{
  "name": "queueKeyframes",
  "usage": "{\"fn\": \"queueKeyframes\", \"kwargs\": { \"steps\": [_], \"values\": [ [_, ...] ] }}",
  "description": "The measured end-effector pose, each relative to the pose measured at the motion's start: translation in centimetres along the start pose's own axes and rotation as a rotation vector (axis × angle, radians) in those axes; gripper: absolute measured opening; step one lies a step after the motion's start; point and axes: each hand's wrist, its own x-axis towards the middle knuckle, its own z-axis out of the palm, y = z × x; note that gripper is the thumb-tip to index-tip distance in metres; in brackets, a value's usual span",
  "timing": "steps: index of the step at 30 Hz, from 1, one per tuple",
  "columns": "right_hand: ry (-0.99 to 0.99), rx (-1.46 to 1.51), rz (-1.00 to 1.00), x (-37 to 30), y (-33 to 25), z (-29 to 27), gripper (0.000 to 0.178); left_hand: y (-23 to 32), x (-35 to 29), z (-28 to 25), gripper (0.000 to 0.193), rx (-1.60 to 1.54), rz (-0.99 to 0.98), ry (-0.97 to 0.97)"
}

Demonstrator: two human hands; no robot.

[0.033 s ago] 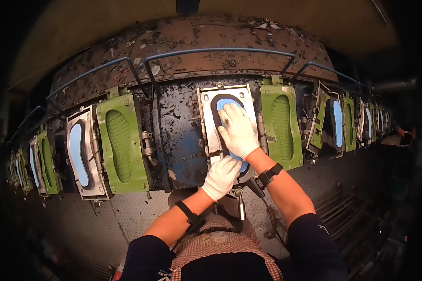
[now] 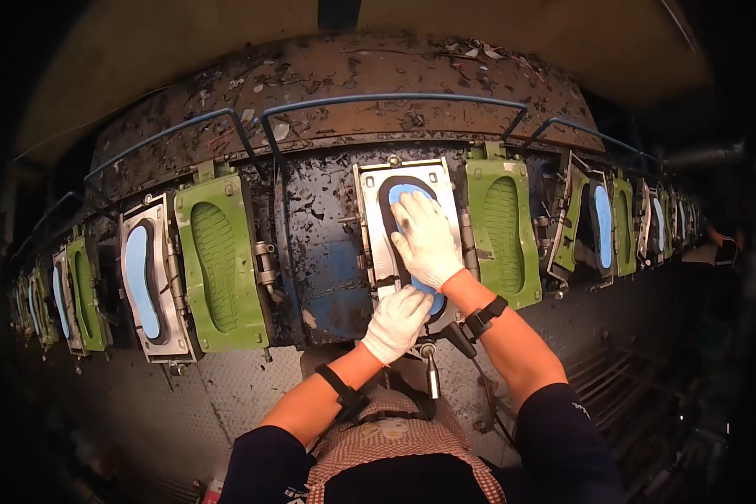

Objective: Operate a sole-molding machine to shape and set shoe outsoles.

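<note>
Spreading over the upper half of the blue sole (image 2: pixel 406 189), the right hand (image 2: pixel 427 241) lies nearly flat, palm down, fingers slightly parted and closed around nothing. The left hand (image 2: pixel 396 323) is half curled at the sole's lower end, fingers together; whether it pinches the edge or only touches it, I cannot tell. The two hands nearly meet there. Uneven pressure between them could, I judge, push the sole askew or leave one end lifted.

The sole lies inside a dark rim (image 2: pixel 385 202) on a silver mould plate (image 2: pixel 373 231). If it shifted sideways, its edge might overlap that rim and sit badly. The gloves hide its middle, so a crease or trapped scrap there could be missed.

Just to the right, beside the hinge (image 2: pixel 469 244), the green mould half (image 2: pixel 504 231) lies open, cavity up; were it swung over too soon, fingers could be caught. Farther off, dark scraps litter the surface (image 2: pixel 321 189) left of the plate; a stray one carried over by a glove could spoil the fit.
</note>
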Motion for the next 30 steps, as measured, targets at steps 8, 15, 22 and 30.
{"fn": "queueKeyframes", "kwargs": {
  "steps": [8, 15, 22, 30],
  "values": [
    [0.061, 0.062, -0.065, 4.3, 1.6, 0.2, 0.029, 0.3, 0.6, -0.4, 0.046, 0.001, 0.010, -0.003],
    [0.219, 0.298, 0.228, -1.3, 4.9, -1.0, 0.043, -0.5, 5.8, -1.8, 0.035, 0.082, 0.285, -0.249],
    [-0.589, 1.817, 1.324, -25.2, -5.7, -4.0, 0.037, -2.1, 9.6, -3.6, 0.094, -0.171, 0.328, -0.827],
    [-1.748, 0.555, 0.374, -13.0, 2.5, -3.9, 0.029, -5.6, 9.2, -2.7, 0.067, -0.182, -0.112, -0.156]
  ]
}}
